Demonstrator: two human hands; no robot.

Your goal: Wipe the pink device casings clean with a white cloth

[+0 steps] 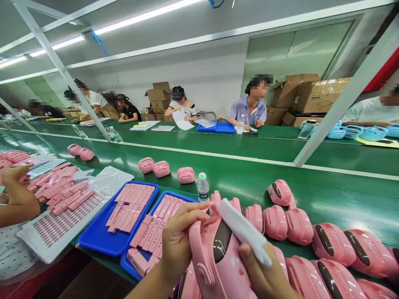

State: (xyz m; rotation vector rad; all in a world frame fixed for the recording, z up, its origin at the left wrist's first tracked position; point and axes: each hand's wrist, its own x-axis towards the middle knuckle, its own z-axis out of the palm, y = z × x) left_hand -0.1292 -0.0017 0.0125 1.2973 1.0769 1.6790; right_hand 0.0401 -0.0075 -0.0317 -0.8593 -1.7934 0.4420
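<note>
Green workbench (237,178) is carrying two blue trays (96,238) at the view's eight o'clock and pink units (333,241) at four.
Pink housing (229,274) is tilting at six o'clock. Left hand (179,234) is grasping its handle end; right hand (264,272) is gripping a folded white cloth (245,230) along its upper right side. Whether hidden right-hand fingers are also supporting the housing cannot be told.

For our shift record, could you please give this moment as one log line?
left hand: holds dark-windowed pink casing | right hand: holds folded white wipe | nearby: blue trays, pink bars, plastic bottle
</note>
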